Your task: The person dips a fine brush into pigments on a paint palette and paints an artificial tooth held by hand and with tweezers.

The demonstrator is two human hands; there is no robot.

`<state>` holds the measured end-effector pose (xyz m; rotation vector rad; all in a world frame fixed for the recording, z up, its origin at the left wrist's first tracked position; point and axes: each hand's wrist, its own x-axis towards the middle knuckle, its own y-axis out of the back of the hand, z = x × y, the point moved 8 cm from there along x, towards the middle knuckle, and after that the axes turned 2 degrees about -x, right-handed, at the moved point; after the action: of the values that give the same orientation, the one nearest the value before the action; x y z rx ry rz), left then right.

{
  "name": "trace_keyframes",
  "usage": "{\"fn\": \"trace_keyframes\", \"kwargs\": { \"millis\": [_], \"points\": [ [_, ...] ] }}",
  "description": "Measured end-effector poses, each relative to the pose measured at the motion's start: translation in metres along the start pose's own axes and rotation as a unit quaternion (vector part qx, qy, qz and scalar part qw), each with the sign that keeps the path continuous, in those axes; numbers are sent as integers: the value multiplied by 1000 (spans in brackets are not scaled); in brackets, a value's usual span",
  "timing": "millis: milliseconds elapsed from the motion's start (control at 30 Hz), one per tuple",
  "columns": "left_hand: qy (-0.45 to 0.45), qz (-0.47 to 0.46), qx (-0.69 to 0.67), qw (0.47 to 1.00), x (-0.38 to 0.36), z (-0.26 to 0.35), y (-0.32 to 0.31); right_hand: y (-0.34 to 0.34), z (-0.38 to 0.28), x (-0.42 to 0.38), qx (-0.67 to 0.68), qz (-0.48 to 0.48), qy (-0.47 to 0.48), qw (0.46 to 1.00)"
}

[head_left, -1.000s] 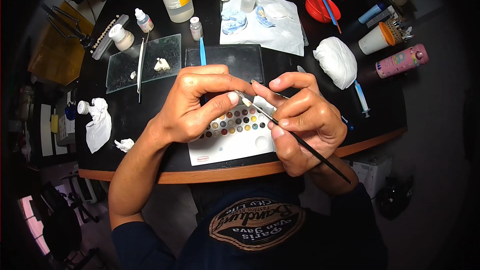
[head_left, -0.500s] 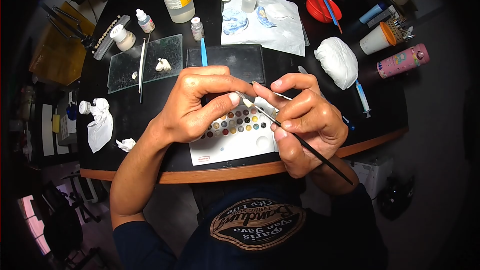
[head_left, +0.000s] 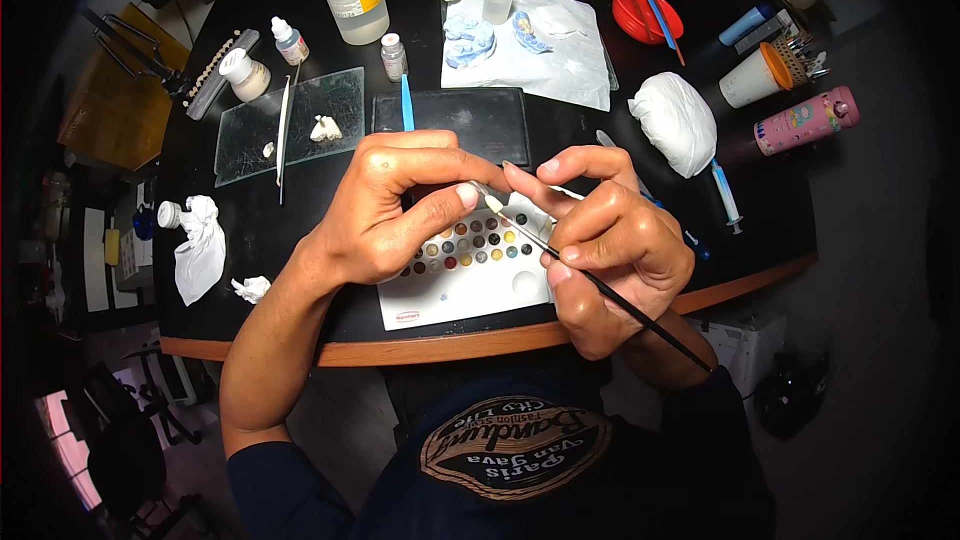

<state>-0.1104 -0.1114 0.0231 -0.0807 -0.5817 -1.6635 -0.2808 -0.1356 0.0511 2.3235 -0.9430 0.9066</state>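
Note:
My left hand (head_left: 395, 205) pinches a small whitish tooth-shaped piece (head_left: 494, 204) between thumb and index finger. My right hand (head_left: 625, 255) grips a thin black-handled paintbrush (head_left: 655, 328), its tip pointing up-left at the piece; whether the bristles touch it is too small to tell. The index fingertips of the two hands meet or nearly meet above the piece. Under both hands lies a white paint palette (head_left: 470, 310) with rows of small round coloured wells, partly covered by the fingers.
Left of the hands, a glass slab (head_left: 240, 145) bears a metal instrument (head_left: 285, 140) and pale tooth-like pieces (head_left: 325, 129). A large bottle (head_left: 354, 0), a red bowl (head_left: 638, 25), a wrapped white bundle (head_left: 673, 125), a syringe (head_left: 727, 198) and a pink bottle (head_left: 806, 121) stand around.
My right hand and the paintbrush have shifted very slightly left. My left hand keeps its pinch on the tooth-shaped piece almost in place.

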Motion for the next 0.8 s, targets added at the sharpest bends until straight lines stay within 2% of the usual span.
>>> {"fn": "trace_keyframes", "kwargs": {
  "millis": [333, 633, 800],
  "points": [
    [2, 1, 33, 999, -1, 1, 1, 3, 4, -3, 11, 7, -12, 1000],
    [-56, 0, 89, 994, 1, 10, 3, -2, 5, 0, 5, -2, -18, 1000],
    [-40, 0, 88, 995, -2, 3, 1, -3, 5, 1, -1, -7, -17, 1000]
  ]
}}
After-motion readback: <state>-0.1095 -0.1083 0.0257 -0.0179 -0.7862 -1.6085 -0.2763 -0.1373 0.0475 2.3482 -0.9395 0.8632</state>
